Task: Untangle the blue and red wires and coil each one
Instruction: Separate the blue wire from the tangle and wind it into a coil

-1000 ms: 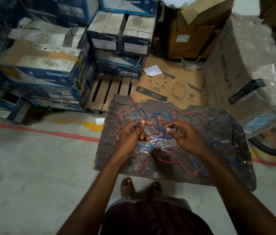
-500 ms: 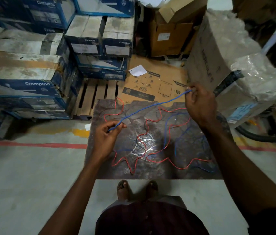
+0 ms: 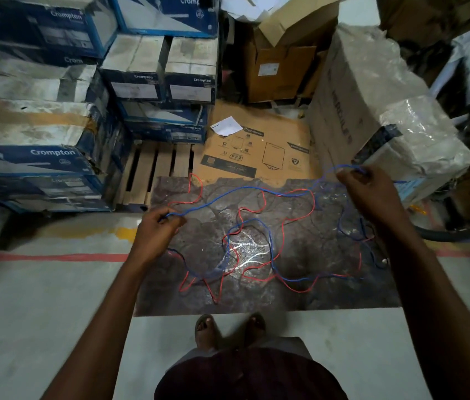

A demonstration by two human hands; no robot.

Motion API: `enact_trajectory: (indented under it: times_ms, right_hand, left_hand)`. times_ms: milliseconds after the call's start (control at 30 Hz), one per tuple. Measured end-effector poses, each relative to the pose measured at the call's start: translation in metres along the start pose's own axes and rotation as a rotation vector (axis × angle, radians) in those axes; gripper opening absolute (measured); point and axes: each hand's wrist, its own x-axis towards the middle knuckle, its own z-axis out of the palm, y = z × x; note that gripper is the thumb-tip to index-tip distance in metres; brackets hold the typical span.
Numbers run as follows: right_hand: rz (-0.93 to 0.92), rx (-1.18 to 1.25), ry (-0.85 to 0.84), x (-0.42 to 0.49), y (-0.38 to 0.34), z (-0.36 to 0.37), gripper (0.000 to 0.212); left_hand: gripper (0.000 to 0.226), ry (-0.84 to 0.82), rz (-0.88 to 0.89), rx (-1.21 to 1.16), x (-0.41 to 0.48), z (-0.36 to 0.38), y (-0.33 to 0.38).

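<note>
Your left hand (image 3: 157, 232), left of the frame's centre, pinches the blue wire (image 3: 245, 189) between thumb and fingertips. Your right hand (image 3: 368, 194), at the right edge of the middle band, closes its fingers around the same wire farther along, where the strand bunches into a small loop above the knuckles. Between the two grips the blue wire runs in a shallow, slightly wavy line, lifted clear of the surface and rising toward the right.

Below that span the rest of the blue wire lies in loose loops across the dark mat (image 3: 329, 295) in the middle of the frame, crossing the red wire (image 3: 281, 226) at several points near a bright patch of glare. The red wire sprawls flat over the mat in wide bends, from the mat's upper left corner down to its lower edge and out toward the right side. Neither wire is coiled.

Your feet (image 3: 229, 329) stand at the mat's lower edge, on grey concrete floor (image 3: 40, 313) crossed by a red painted line (image 3: 46, 257). A wooden pallet (image 3: 157, 168) and a flattened cardboard sheet (image 3: 259, 151) lie just above the mat. Blue Crompton boxes (image 3: 40, 157) fill the upper left; a plastic-wrapped carton (image 3: 372, 105) stands at upper right.
</note>
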Motion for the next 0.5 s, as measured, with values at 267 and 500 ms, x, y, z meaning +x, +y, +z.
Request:
enact_trajectory:
  times_ms: [267,500]
  right_hand:
    - [-0.272,-0.008,0.280,-0.107,-0.066,0.006,0.029]
    - [-0.526,-0.273,0.356,-0.128,-0.079,0.056,0.022]
  left_hand:
    - [0.050,-0.550,-0.005,0.029,0.002,-0.006,0.102]
    - [0.077,-0.923,-0.055,0.277,0.004,0.066,0.218]
